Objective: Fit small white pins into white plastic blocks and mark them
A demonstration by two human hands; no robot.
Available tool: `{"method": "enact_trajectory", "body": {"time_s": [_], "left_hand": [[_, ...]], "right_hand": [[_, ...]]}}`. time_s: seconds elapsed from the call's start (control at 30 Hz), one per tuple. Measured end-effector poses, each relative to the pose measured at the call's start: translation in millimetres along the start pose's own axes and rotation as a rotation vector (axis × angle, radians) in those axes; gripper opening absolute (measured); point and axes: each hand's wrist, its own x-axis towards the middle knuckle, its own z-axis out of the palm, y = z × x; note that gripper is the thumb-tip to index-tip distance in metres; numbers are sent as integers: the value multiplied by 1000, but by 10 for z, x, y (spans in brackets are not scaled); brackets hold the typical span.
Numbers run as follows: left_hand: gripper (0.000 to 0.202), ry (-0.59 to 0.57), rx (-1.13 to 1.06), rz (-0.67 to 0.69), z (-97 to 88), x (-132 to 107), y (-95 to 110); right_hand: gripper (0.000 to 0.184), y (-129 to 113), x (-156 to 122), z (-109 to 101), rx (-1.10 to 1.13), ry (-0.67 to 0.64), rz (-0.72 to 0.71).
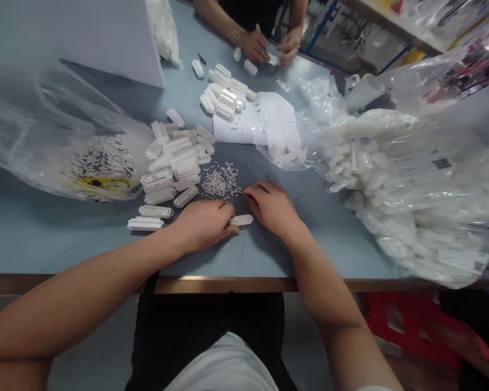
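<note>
Between the thumb and fingers of my left hand is a white connector housing, its face of small holes turned up, just above the table. My right hand is to its right, fingers curled and tips close together at the edge of a heap of tiny white pieces. Whatever those fingertips pinch, if anything, is too small to make out. Beyond my left forearm, a pile of similar white housings is stacked. Two more housings lie nearer to me, beside that forearm.
A clear bag with small black-and-white pieces stands at left. Large clear bags of white parts fill the right side. Across the table, a co-worker's hands work near another housing pile and a paper sheet.
</note>
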Motion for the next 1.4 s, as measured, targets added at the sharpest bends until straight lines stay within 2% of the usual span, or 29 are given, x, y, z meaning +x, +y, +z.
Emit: {"method": "enact_trajectory", "body": {"time_s": [0.13,0.27,0.47,0.7,0.87,0.97,1.07,1.17,1.4], "left_hand": [[33,6,2,7,-6,3,4],[33,9,3,20,-3,4,0],[32,12,-1,19,2,-6,-17],[31,-1,-6,5,-27,-7,-20],[30,1,2,2,-19,-13,-25],[30,8,-9,4,-16,-15,-31],[30,14,-15,12,-16,-11,-32],[29,18,0,21,-13,-7,-29],[28,64,37,74,7,-29,-20]], "right_hand": [[22,-32,124,91,-113,-19,12],[22,-25,185,136,-107,-27,29],[9,43,101,42,144,19,104],[12,37,-70,-80,362,112,228],[23,13,-134,-145,498,78,96],[18,20,-142,-170,520,14,16],[10,26,-144,-180,536,-58,-3],[10,33,-146,-176,552,-116,-24],[10,52,-146,-165,597,-158,-46]]}}
